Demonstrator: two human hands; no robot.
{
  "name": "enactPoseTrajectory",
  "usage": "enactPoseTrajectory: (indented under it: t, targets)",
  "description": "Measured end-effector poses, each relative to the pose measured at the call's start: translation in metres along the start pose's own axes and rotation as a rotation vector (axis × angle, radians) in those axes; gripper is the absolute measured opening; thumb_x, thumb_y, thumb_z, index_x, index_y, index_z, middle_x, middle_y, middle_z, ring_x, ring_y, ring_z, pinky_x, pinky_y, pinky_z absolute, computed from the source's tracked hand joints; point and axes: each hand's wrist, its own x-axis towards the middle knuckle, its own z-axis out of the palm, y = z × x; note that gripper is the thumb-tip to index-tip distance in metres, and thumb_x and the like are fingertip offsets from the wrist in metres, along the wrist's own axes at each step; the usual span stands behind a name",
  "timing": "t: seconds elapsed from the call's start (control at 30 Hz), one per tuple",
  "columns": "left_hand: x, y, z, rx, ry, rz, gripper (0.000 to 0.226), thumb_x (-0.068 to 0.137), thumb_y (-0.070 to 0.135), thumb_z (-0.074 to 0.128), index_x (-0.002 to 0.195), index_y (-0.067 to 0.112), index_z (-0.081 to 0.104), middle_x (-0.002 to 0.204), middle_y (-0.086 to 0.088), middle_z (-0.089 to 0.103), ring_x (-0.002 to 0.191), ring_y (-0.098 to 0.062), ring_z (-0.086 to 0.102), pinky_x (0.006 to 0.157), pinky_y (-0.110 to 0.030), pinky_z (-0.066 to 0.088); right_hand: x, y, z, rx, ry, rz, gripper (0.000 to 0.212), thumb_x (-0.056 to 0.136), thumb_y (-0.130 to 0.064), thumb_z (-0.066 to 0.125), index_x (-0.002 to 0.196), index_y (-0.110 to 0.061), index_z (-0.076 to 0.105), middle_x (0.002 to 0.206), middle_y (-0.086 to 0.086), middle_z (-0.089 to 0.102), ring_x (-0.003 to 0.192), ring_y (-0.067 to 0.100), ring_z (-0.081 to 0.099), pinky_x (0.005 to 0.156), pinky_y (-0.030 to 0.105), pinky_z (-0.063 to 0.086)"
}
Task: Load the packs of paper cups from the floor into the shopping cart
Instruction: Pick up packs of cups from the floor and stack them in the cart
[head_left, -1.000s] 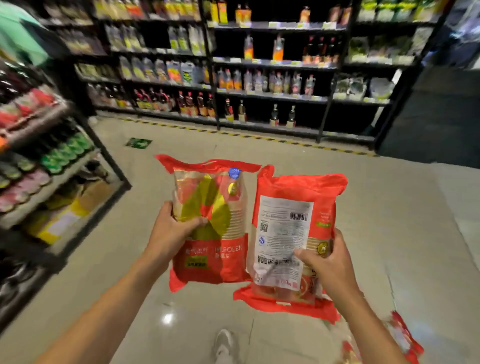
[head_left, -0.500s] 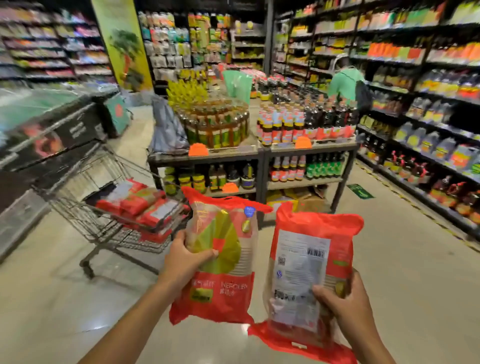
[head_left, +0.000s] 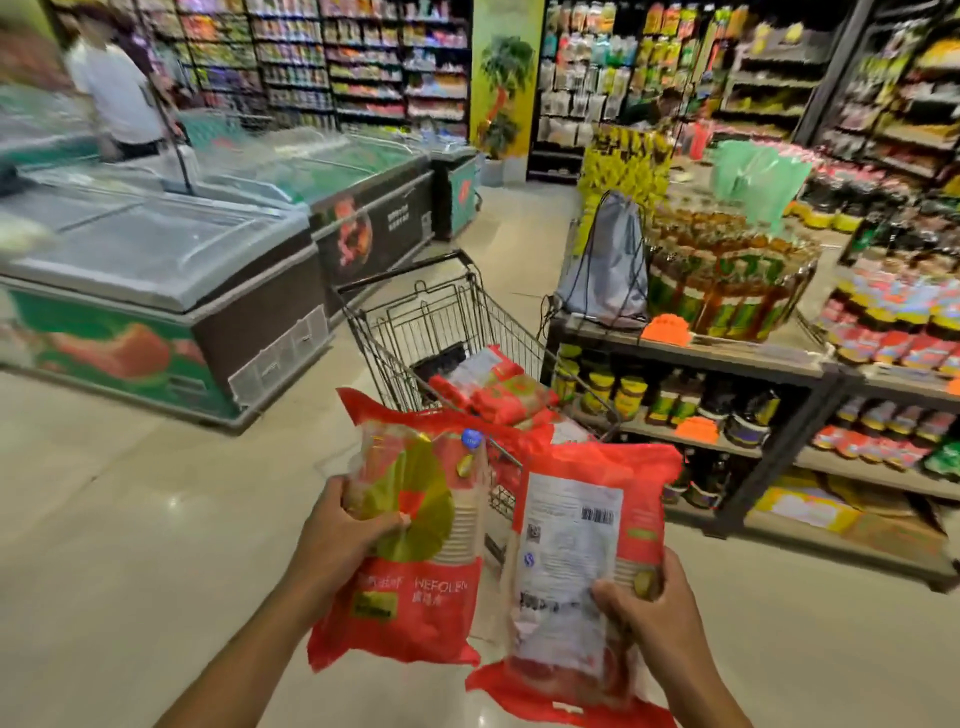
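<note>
My left hand (head_left: 340, 527) grips a red pack of paper cups (head_left: 415, 592) by its left side, printed front facing me. My right hand (head_left: 652, 608) grips a second red pack (head_left: 576, 551) by its lower right side, white label side facing me. Both packs hang upright in front of me, side by side. Straight ahead, just beyond the packs, stands the wire shopping cart (head_left: 441, 312). Several red packs (head_left: 488, 387) lie in its basket. The packs I hold hide the cart's near end.
Chest freezers (head_left: 156, 270) line the left side of the aisle. A low shelf unit (head_left: 727, 358) with bottles and jars stands right of the cart, a grey drawstring bag (head_left: 608, 265) on its corner. A person in a white top (head_left: 117, 93) stands at the far left.
The view has swung left from the shelves to the cart, which now sits straight ahead and closer. Both hands keep the same grip on their packs.
</note>
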Motion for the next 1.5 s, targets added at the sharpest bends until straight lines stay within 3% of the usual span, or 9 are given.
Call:
enactPoseTrajectory:
  t: [0.5,0.8,0.93,1.0,1.07,1.13,1.2,1.4,1.5]
  targets:
    - [0.345,0.066,0.043,0.098,-0.066,-0.055,0.083,0.038,0.048,0.088,0.11,0.022,0.057,0.103,-0.005,0.073,0.089,-0.024,0.074,0.079,-0.049,0.062,0.316,-0.032,0.135,0.125,0.038,0.117,0.063,0.059,-0.014,0.087,0.115,-0.025,0.06,0.099,0.003,0.078,0.088,0.022,0.076,0.082,0.049,0.06]
    - [0.579,0.079,0.133,0.23,-0.319,-0.093,0.079,0.051,0.04,0.092,0.116,0.021,0.053,0.105,-0.005,0.073,0.087,-0.025,0.075,0.076,-0.045,0.062,0.472,-0.012,0.173,0.105,0.237,0.242,0.059,0.069,-0.019,0.089,0.12,-0.023,0.061,0.1,-0.004,0.079,0.088,0.013,0.076,0.087,0.044,0.058]
    - [0.709,0.052,0.189,0.3,-0.431,-0.149,0.09,0.039,0.05,0.095,0.115,0.022,0.055,0.103,-0.008,0.075,0.086,-0.03,0.076,0.078,-0.053,0.062,0.534,0.028,0.18,0.163,0.415,0.426,0.06,0.065,-0.012,0.091,0.117,-0.019,0.062,0.089,-0.008,0.078,0.075,0.007,0.075,0.067,0.025,0.058]
    - [0.779,0.021,0.216,0.345,-0.503,-0.165,0.099,0.028,0.06,0.096,0.112,0.027,0.056,0.104,-0.007,0.075,0.087,-0.03,0.076,0.079,-0.055,0.062,0.559,0.046,0.183,0.174,0.516,0.509,0.074,0.059,-0.023,0.093,0.125,-0.018,0.061,0.097,-0.001,0.078,0.085,0.018,0.076,0.082,0.039,0.06]
    - [0.823,0.007,0.243,0.393,-0.537,-0.214,0.088,0.034,0.055,0.098,0.107,0.029,0.058,0.104,-0.009,0.076,0.086,-0.031,0.077,0.078,-0.057,0.062,0.582,0.067,0.185,0.187,0.578,0.593,0.075,0.059,-0.027,0.092,0.126,-0.014,0.061,0.101,0.005,0.077,0.09,0.027,0.075,0.088,0.047,0.059]
    - [0.867,-0.02,0.265,0.432,-0.576,-0.238,0.07,0.047,0.042,0.099,0.105,0.025,0.063,0.098,-0.008,0.078,0.084,-0.03,0.077,0.079,-0.055,0.062,0.604,0.081,0.189,0.184,0.615,0.68,0.051,0.072,-0.011,0.086,0.118,-0.011,0.064,0.099,0.008,0.077,0.085,0.026,0.075,0.074,0.038,0.06]
    - [0.903,-0.046,0.284,0.495,-0.609,-0.233,0.08,0.041,0.052,0.098,0.109,0.024,0.068,0.096,-0.004,0.08,0.083,-0.028,0.078,0.078,-0.054,0.063,0.622,0.101,0.193,0.173,0.618,0.747,0.039,0.077,-0.004,0.082,0.112,-0.011,0.065,0.1,0.012,0.077,0.083,0.026,0.075,0.065,0.032,0.057]
    - [0.93,-0.055,0.313,0.561,-0.618,-0.227,0.054,0.065,0.035,0.088,0.113,0.018,0.071,0.098,-0.009,0.079,0.082,-0.03,0.077,0.075,-0.046,0.063,0.653,0.146,0.195,0.176,0.62,0.871,0.04,0.075,-0.007,0.084,0.111,-0.012,0.067,0.1,0.01,0.077,0.089,0.03,0.074,0.08,0.04,0.058]
    - [0.932,-0.052,0.317,0.614,-0.598,-0.187,0.052,0.068,0.036,0.086,0.111,0.016,0.066,0.098,-0.008,0.076,0.084,-0.029,0.074,0.076,-0.043,0.06,0.657,0.149,0.193,0.164,0.655,0.867,0.041,0.075,-0.003,0.084,0.11,-0.014,0.066,0.097,0.006,0.077,0.085,0.027,0.074,0.072,0.035,0.057]
